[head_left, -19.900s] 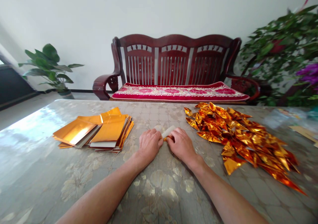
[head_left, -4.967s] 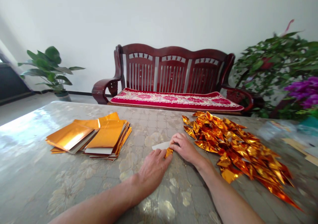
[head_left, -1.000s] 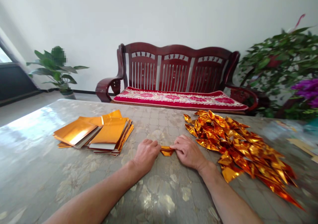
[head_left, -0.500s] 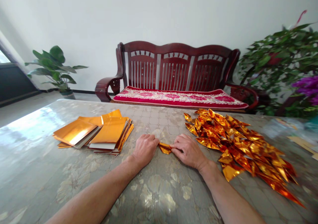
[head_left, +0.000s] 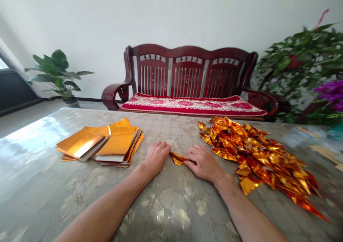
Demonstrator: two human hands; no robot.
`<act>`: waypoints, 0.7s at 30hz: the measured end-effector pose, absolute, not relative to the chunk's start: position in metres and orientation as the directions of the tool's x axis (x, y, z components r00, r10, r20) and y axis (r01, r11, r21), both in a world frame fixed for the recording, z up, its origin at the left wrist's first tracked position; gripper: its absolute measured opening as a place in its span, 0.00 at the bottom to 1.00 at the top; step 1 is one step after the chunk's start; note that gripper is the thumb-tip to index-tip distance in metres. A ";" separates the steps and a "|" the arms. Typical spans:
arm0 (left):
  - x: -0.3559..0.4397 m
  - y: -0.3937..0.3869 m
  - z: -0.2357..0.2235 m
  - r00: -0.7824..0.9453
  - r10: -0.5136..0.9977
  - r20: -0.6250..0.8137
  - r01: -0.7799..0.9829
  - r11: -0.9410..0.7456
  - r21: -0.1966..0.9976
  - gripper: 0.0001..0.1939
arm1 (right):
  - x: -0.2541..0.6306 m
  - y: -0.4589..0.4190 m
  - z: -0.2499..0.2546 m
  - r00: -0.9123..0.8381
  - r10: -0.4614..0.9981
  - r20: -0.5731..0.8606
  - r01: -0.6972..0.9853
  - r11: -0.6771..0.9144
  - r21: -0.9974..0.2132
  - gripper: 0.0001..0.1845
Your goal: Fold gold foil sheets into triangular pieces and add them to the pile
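Note:
A small folded piece of gold foil paper (head_left: pixel 177 159) lies between my two hands, low over the middle of the table. My left hand (head_left: pixel 157 157) is closed at its left end, the fingertips mostly hidden behind the knuckles. At the right end, my right hand (head_left: pixel 200 161) pinches the paper between thumb and fingers. To the left sits a stack of flat gold foil sheets (head_left: pixel 118 142), some showing pale undersides. A heap of folded gold foil pieces (head_left: pixel 249 149) spreads out to the right of my right hand.
The patterned, glossy table (head_left: pixel 88 199) carries all of this. Clear plastic wrapping (head_left: pixel 302 136) and a tan strip (head_left: pixel 325 155) lie at the far right. Behind the table stands a dark red wooden bench (head_left: pixel 187 74), with potted plants (head_left: pixel 60 74) on either side.
My left hand has shifted slightly, and the folded paper looks a little more tilted, its left end higher. My right hand keeps its pinch. The camera view has moved very slightly.

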State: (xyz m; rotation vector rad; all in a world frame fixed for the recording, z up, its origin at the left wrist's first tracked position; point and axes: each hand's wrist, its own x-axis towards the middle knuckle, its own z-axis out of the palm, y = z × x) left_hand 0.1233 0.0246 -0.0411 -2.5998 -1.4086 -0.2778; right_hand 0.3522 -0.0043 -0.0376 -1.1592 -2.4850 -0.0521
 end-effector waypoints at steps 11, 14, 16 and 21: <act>0.123 0.022 -0.038 0.458 0.853 0.251 0.878 -0.478 0.022 0.09 | 0.347 -0.005 -0.037 -0.564 0.731 0.385 0.772 0.632 -0.067 0.09; 0.120 0.022 -0.039 0.475 0.836 0.276 0.862 -0.504 0.043 0.09 | 0.346 -0.005 -0.037 -0.565 0.733 0.380 0.772 0.631 -0.069 0.09; 0.118 0.022 -0.040 0.504 0.805 0.313 0.833 -0.549 0.072 0.10 | 0.346 -0.005 -0.036 -0.567 0.733 0.376 0.772 0.632 -0.069 0.09; 0.115 0.025 -0.043 0.593 0.743 0.310 0.751 -0.649 0.119 0.10 | 0.346 -0.005 -0.036 -0.573 0.727 0.378 0.769 0.636 -0.058 0.10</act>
